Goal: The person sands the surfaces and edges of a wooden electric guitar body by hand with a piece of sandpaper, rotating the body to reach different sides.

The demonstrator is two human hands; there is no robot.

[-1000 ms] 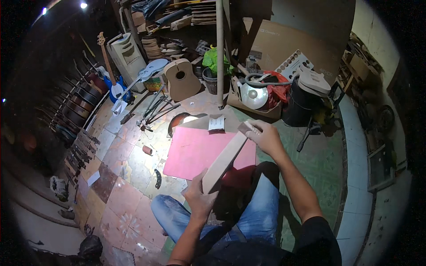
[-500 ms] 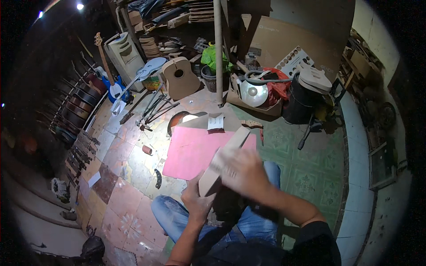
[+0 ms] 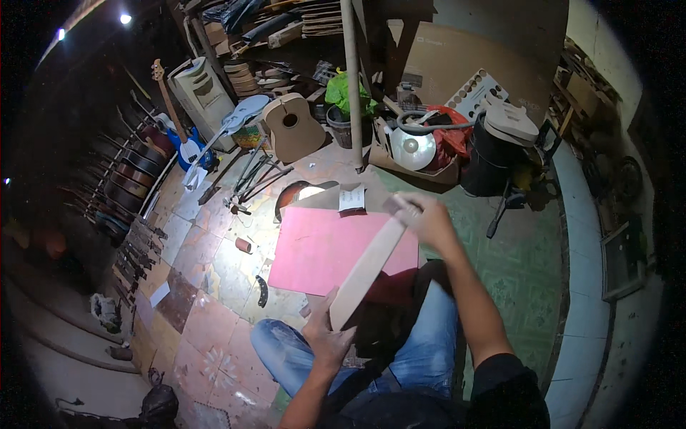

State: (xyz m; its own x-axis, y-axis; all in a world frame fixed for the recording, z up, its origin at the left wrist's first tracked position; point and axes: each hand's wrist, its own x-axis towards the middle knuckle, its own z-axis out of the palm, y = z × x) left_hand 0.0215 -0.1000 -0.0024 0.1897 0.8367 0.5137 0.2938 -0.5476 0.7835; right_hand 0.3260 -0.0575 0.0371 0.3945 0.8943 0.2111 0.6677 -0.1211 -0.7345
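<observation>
A long pale wooden piece (image 3: pixel 366 272) slants up and right from my lap, over a pink board (image 3: pixel 307 247). My left hand (image 3: pixel 327 334) grips its lower end, fingers wrapped round it. My right hand (image 3: pixel 430 220), slightly blurred, is at the upper end, closed on a small flat block (image 3: pixel 397 206) against the wood. A small white labelled packet (image 3: pixel 351 198) lies at the board's far edge, with a sunburst guitar part (image 3: pixel 291 194) behind. A small curved black piece (image 3: pixel 263 292) and a short brown cylinder (image 3: pixel 243 245) lie to the left on the tiles.
Guitars (image 3: pixel 133 171) line a rack on the left; an unfinished guitar body (image 3: pixel 293 132) leans at the back. Metal stands (image 3: pixel 259 182) lie on the floor. A vertical pole (image 3: pixel 352 93) stands mid-back. A cardboard box (image 3: pixel 446 171) and black bucket (image 3: pixel 477 175) sit right, near a framed pane (image 3: pixel 622 261).
Half a second ago my right hand was low on the wood; it has moved up and away to the upper end, as it was a second ago. The view has shifted slightly.
</observation>
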